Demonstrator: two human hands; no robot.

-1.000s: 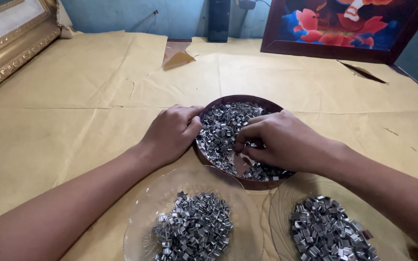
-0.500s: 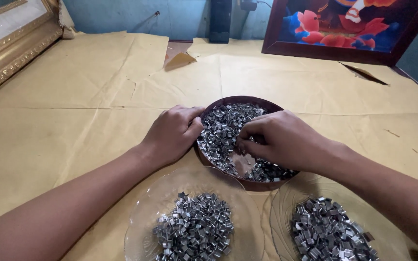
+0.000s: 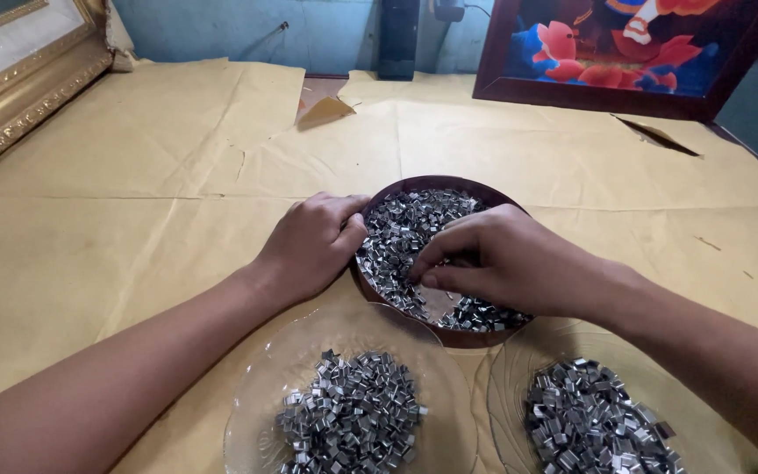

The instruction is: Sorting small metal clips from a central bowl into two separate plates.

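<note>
The person is sorting small metal clips (image 3: 414, 230) in the brown bowl (image 3: 414, 184). The left hand (image 3: 313, 244) rests curled on its rim; the right hand (image 3: 493, 259) seemingly pinches clips, needing a clean lift next.

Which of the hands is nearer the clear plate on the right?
Right hand, just above that plate. Left hand sits at the brown bowl's far left rim.
</note>
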